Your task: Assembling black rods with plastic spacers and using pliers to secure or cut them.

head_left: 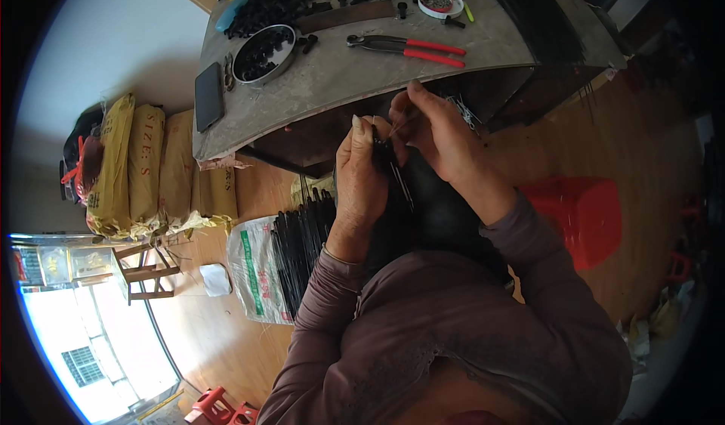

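My left hand (361,172) is closed, thumb up, around a small black piece with several thin metal rods (402,182) slanting down from it toward my lap. Just to its right, my right hand (445,134) has its fingers curled around a thin wire (402,125) that runs toward the black piece. The right thumb points up, and the fingertips are partly hidden. Both hands are in front of the table's near edge, above my lap. How the wire meets the black piece is too small to tell.
On the grey table (325,70) are red-handled pliers (408,49), a metal bowl (264,55) of black parts, a black parts heap (276,6), a phone (209,96) and a white lid (440,3). Dark rod bundles (302,236), filled sacks (143,168) and a red stool (578,221) stand around.
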Demonstrator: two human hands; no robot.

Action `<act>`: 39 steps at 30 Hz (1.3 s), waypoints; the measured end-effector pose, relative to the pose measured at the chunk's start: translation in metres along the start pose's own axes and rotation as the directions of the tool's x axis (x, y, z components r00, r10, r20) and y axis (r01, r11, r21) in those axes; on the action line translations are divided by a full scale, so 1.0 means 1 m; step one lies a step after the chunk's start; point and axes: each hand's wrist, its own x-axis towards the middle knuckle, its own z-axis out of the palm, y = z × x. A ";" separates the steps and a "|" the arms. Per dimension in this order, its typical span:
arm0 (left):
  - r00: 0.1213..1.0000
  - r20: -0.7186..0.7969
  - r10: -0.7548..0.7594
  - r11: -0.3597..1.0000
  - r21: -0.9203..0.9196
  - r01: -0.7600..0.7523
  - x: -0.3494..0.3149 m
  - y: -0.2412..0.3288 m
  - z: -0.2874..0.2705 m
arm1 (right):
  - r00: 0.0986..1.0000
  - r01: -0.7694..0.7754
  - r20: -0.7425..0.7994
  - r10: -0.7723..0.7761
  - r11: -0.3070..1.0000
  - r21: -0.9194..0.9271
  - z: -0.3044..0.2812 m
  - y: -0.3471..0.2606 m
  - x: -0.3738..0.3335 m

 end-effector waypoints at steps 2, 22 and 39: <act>1.000 -0.013 0.004 1.000 -0.016 -0.005 0.000 0.002 0.001 | 0.997 -0.059 -0.036 0.066 0.985 0.165 -0.006 0.012 0.002; 0.981 -0.191 0.025 0.997 0.076 -0.011 0.006 0.009 -0.003 | 0.980 0.195 0.131 -0.153 0.884 -0.426 0.012 0.011 -0.025; 0.971 -0.237 0.006 1.000 -0.028 -0.013 -0.004 0.010 0.006 | 0.973 0.220 0.043 -0.225 0.870 -0.442 0.011 0.017 -0.031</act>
